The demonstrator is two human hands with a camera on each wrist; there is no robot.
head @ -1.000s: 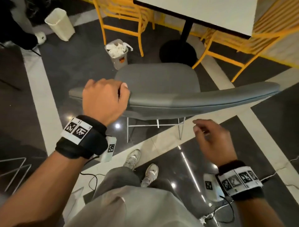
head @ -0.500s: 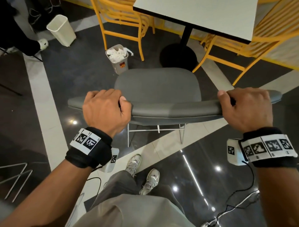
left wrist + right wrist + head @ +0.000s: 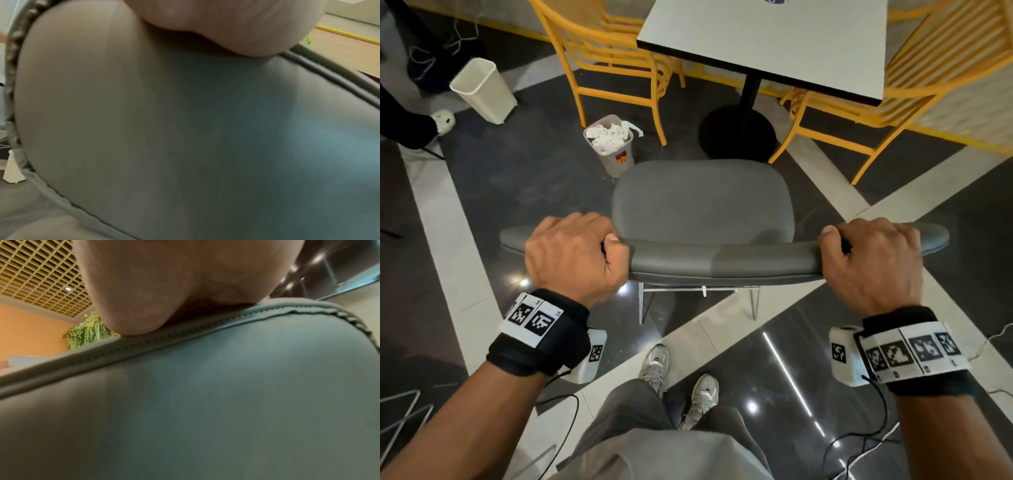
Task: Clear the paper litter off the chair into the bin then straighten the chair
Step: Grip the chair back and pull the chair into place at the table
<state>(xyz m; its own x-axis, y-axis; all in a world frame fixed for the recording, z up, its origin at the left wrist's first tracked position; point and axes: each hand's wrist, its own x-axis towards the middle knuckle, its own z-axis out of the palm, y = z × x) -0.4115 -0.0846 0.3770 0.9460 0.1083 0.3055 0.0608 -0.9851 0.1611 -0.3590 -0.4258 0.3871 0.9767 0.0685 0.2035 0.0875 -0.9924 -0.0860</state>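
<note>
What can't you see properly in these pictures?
- Fingertips of left hand and right hand: head view, curled behind the grey chair backrest.
- Label on the paper-filled bin: head view, too small.
- Both wrist views: chair fabric fills them, blurred.

I'm curling my left hand (image 3: 575,255) and right hand (image 3: 873,263) over the backrest (image 3: 722,255), fingers wrapping forward, wrists trailing behind each grip.

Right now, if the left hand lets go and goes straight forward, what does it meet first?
Probably the small bin full of paper, beyond the left hand on the chair backrest; depth is unclear.
</note>
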